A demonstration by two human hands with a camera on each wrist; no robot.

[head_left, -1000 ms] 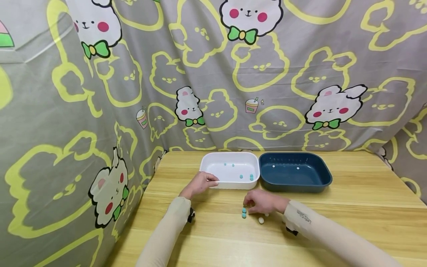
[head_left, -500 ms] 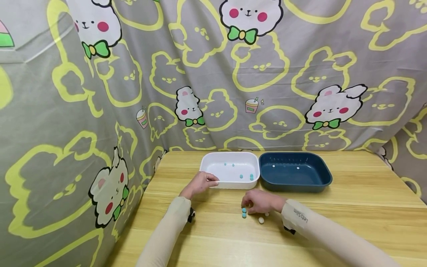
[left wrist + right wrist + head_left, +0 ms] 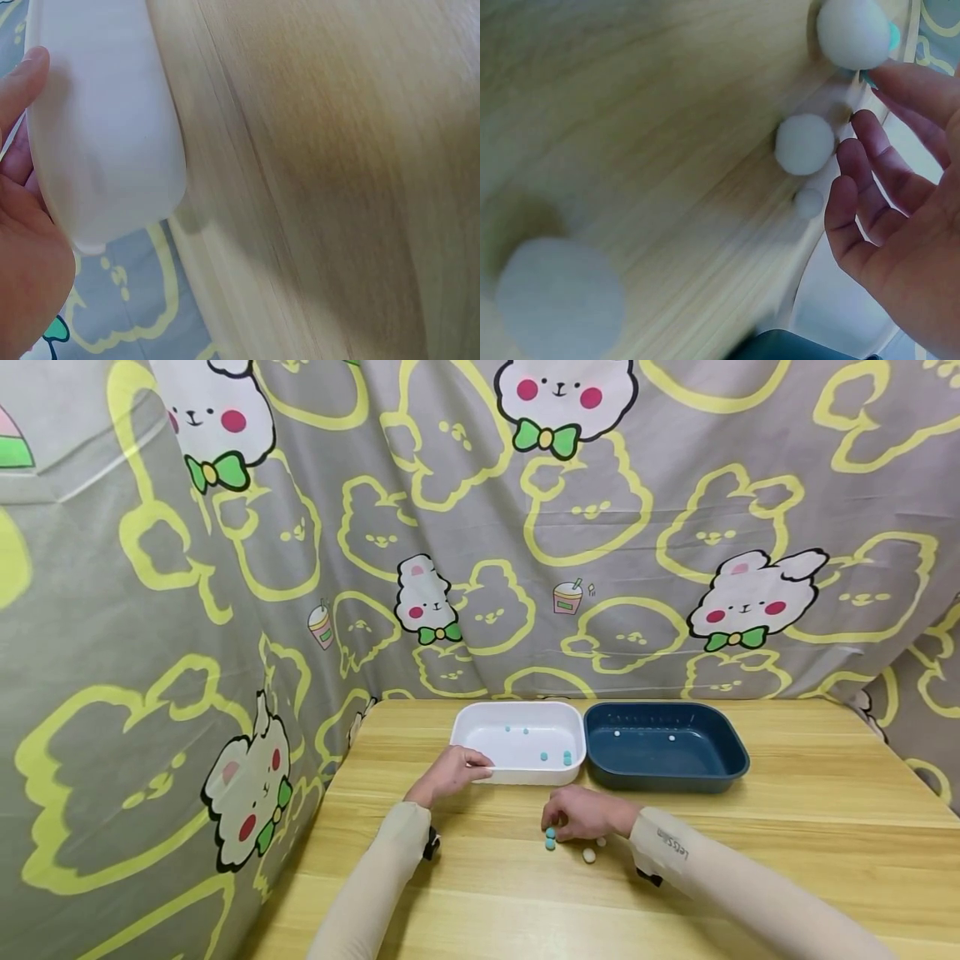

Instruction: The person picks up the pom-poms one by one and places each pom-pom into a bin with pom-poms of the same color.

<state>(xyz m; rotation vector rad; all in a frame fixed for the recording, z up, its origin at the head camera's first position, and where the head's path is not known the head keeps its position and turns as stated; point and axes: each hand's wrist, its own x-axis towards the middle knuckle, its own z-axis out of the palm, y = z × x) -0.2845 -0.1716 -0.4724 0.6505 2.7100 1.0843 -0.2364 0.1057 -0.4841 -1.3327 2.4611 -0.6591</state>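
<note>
2 small, round turquoise balls (image 3: pixel 551 844) sit close together on the table (image 3: pixel 480 893) by the right hand (image 3: pixel 588 814); its fingers (image 3: pixel 911 82) are held narrow, whether holding one I cannot tell. The left hand (image 3: pixel 452 771) pinches the smooth white bin (image 3: pixel 532 777).

"Where does my feed show room around the right hand (image 3: pixel 588 812)?"

"Little ahead: the white tray (image 3: pixel 525 777) and navy tray (image 3: pixel 667 783) wall that off. Blue balls (image 3: pixel 551 844) crowd its fingertips, white balls (image 3: pixel 588 856) lie just beside it, and the left hand (image 3: pixel 450 774) bars the near-left corner. I see open table (image 3: pixel 495 893) on the near side."
</note>
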